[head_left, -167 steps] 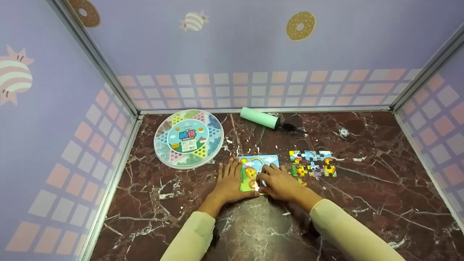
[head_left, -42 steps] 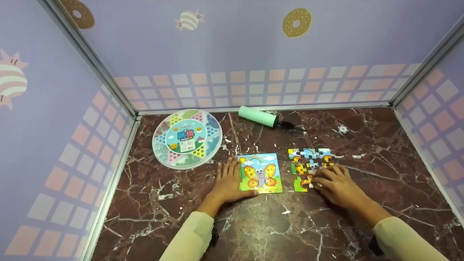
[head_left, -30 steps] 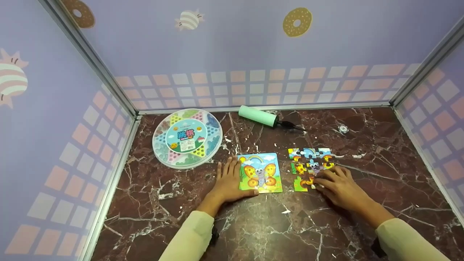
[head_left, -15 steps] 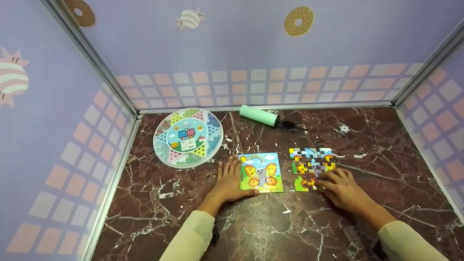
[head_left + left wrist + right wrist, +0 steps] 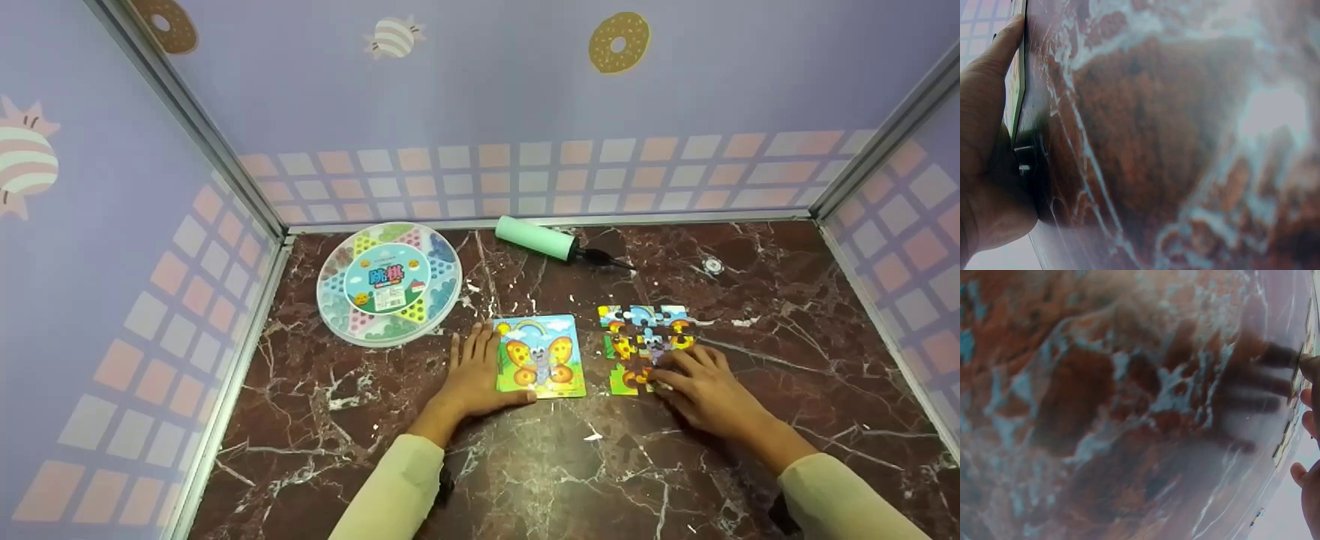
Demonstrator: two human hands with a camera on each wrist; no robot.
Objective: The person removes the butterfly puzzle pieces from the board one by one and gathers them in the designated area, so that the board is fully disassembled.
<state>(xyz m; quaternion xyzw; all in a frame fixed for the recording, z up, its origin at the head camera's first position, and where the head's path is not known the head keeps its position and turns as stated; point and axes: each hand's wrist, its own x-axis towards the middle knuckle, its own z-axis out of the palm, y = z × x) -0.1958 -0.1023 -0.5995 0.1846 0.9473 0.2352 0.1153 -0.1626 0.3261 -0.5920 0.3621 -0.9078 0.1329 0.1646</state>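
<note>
In the head view, my left hand (image 5: 472, 382) lies flat with fingers extended along the left side of a square butterfly puzzle board (image 5: 559, 322). Its thumb rests at the board's bottom edge; the left wrist view shows the thumb (image 5: 1002, 48) against that edge. To the right, several jigsaw pieces (image 5: 643, 315) lie in rows with small gaps. My right hand (image 5: 705, 390) has bent fingers and pinches a small puzzle piece (image 5: 651, 387) in the bottom row, mostly hidden beneath the fingertips. The right wrist view shows fingertips (image 5: 1310, 365) at the pieces' edges.
A round Chinese checkers set (image 5: 386, 330) sits at the back left. Against the back wall lies a mint-green hand pump (image 5: 534, 238) with a black nozzle. A small round disc (image 5: 712, 265) is at the back right of the marbled table (image 5: 525, 480). Walls enclose three sides.
Over several seconds, my right hand has moved from the board to the pieces at right, with a piece added in the bottom row. During the last second it shifts only slightly; my left hand stays.
</note>
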